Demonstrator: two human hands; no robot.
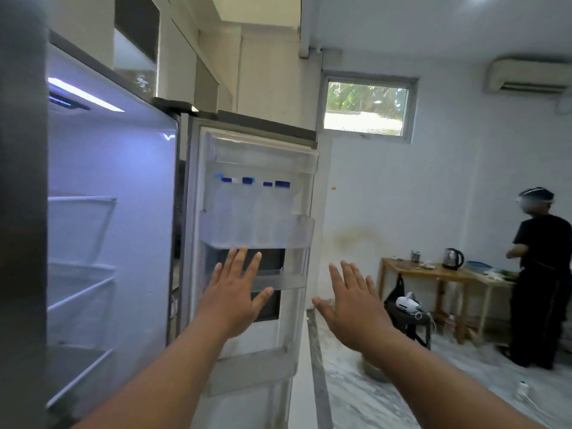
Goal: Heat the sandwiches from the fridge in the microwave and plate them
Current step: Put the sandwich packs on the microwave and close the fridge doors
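Standing open at frame left, lit fridge [108, 187] with bare shelves; no sandwiches visible. Centre: door shelf [257, 233] of blue-capped bottles [247, 209]. Below, left hand [236, 292] spread wide, empty; right hand [353, 308] likewise splayed, empty, beside the door edge.

Fridge [111, 193] stands open and lit, its wire shelves bare.

You face a fridge [108, 212] lit bluish-white inside, its door [250, 243] holding clear bottles [247, 209] with blue caps. The floor [387, 397] is grey-white marbled, the table [433, 274] pale wood, the kettle [452, 258] silver and black.
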